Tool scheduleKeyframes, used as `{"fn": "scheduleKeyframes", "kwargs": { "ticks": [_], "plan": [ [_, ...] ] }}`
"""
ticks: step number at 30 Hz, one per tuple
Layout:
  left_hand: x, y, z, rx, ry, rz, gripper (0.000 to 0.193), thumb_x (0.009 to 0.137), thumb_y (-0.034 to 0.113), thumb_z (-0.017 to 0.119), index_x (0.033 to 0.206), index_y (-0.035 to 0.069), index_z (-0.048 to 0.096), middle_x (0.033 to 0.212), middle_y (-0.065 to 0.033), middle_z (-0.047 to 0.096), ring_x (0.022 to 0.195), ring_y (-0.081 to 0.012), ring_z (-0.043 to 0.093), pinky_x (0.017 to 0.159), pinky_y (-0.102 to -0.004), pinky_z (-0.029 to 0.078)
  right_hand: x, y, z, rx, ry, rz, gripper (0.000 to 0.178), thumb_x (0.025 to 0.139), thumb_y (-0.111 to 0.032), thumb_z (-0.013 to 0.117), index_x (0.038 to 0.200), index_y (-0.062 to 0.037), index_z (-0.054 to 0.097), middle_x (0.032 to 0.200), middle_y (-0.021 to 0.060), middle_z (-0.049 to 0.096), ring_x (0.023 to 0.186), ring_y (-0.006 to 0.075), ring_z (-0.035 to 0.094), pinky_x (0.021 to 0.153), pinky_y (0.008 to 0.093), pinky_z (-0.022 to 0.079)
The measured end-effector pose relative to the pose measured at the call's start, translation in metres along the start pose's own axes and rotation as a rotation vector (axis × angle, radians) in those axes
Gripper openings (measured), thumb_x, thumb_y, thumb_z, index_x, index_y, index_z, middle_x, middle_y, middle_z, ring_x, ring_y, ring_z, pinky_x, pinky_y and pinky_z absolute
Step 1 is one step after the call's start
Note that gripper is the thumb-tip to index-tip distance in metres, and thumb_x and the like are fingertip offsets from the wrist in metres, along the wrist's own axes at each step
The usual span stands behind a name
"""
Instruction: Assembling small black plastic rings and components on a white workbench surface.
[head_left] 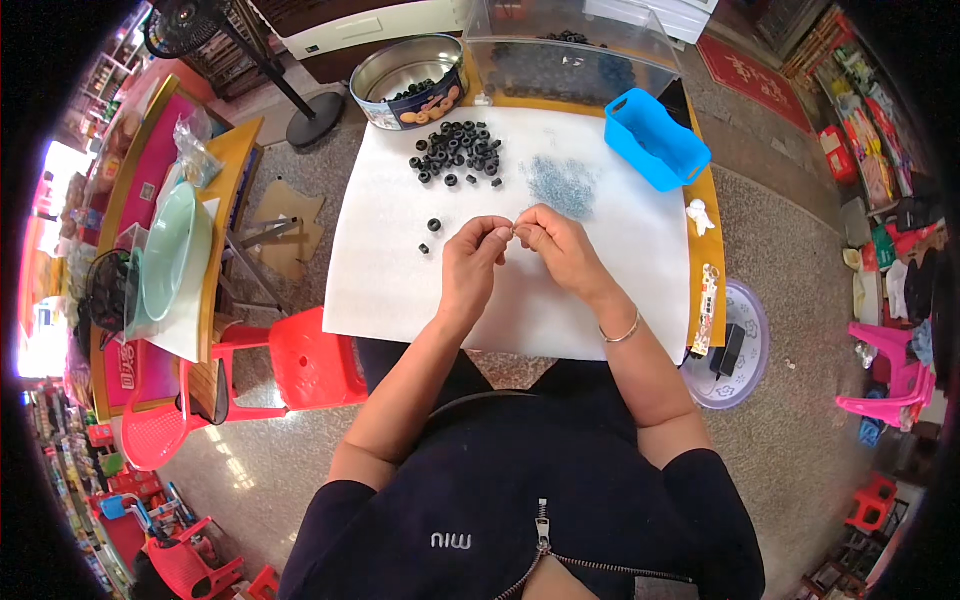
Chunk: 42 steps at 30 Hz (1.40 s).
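Note:
Over the middle of a white sheet [385,300], my left hand [474,262] and my right hand [562,255] meet fingertip to fingertip. Both are closed in a pinch; whatever they hold is too small or too hidden to make out. A bracelet circles my right wrist. Beyond my left hand lies a pile of small black ring-shaped parts [458,150]. Two black pieces sit apart from it, a round one [434,225] and a smaller one [423,249]. Past my right hand spreads a patch of tiny blue-grey bits [562,187].
A round tin [445,106] with black parts inside stands at the far left. Beside it is a clear plastic box [640,62]; a blue basket [655,140] sits far right. A white figurine [701,216] lies on the right edge. A red stool [315,360] stands left.

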<state>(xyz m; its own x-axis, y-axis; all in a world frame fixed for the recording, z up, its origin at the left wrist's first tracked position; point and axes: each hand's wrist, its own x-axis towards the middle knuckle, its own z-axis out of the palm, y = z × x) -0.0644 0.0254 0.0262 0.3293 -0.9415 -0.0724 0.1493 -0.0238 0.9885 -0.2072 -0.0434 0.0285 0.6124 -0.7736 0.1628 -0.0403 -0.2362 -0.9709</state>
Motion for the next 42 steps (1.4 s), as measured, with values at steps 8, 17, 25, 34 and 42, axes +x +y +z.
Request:
{"fn": "scheduleKeyframes", "kwargs": {
  "ticks": [8, 17, 25, 34, 42],
  "plan": [
    [-0.002, 0.0, 0.002, 0.086, 0.043, -0.014, 0.017, 0.094, 0.015, 0.057, 0.096, -0.001, 0.062, 0.078, 0.0005, 0.057, 0.066, -0.0067, 0.048, 0.059, -0.0213, 0.041, -0.001, -0.003, 0.003, -0.002, -0.002, -0.005, 0.013, 0.094, -0.012, 0.054, 0.091, -0.0003, 0.057, 0.077, 0.0022, 0.057, 0.072, 0.0099, 0.05, 0.068, 0.0252, 0.044],
    [-0.007, 0.004, 0.002, 0.472, 0.072, 0.316, 0.017, 0.093, 0.015, 0.059, 0.098, 0.0, 0.062, 0.08, -0.0092, 0.061, 0.073, -0.0171, 0.057, 0.066, -0.03, 0.046, 0.0, -0.005, 0.001, 0.038, -0.026, 0.107, 0.018, 0.096, -0.017, 0.051, 0.089, -0.0015, 0.057, 0.072, 0.0003, 0.054, 0.067, 0.0078, 0.047, 0.061, 0.0237, 0.041],
    [-0.001, 0.01, -0.006, 0.838, 0.047, 0.516, 0.012, 0.088, 0.015, 0.062, 0.091, 0.004, 0.063, 0.084, -0.0121, 0.062, 0.079, -0.0299, 0.058, 0.068, -0.0385, 0.047, 0.0, -0.003, 0.003, 0.028, -0.014, 0.074, 0.018, 0.096, -0.016, 0.052, 0.087, -0.0014, 0.056, 0.071, -0.0001, 0.053, 0.066, 0.0072, 0.046, 0.06, 0.0234, 0.04],
    [0.002, 0.011, 0.0, 0.775, 0.055, 0.415, 0.016, 0.09, 0.017, 0.06, 0.09, 0.001, 0.063, 0.078, -0.0114, 0.063, 0.068, -0.0261, 0.057, 0.062, -0.0355, 0.047, 0.0, -0.002, 0.005, -0.132, 0.084, -0.045, 0.017, 0.093, -0.015, 0.054, 0.092, 0.0012, 0.058, 0.073, 0.0115, 0.059, 0.067, 0.0193, 0.055, 0.064, 0.032, 0.045],
    [0.008, 0.016, -0.005, 0.091, -0.079, -0.166, 0.022, 0.093, 0.02, 0.058, 0.089, -0.002, 0.064, 0.074, -0.0022, 0.059, 0.062, -0.0084, 0.05, 0.056, -0.0231, 0.043, 0.0, 0.005, 0.007, -0.253, 0.16, -0.253, 0.011, 0.092, -0.01, 0.055, 0.091, 0.0004, 0.057, 0.077, 0.0118, 0.058, 0.072, 0.0237, 0.056, 0.067, 0.0336, 0.045]
  ]
}}
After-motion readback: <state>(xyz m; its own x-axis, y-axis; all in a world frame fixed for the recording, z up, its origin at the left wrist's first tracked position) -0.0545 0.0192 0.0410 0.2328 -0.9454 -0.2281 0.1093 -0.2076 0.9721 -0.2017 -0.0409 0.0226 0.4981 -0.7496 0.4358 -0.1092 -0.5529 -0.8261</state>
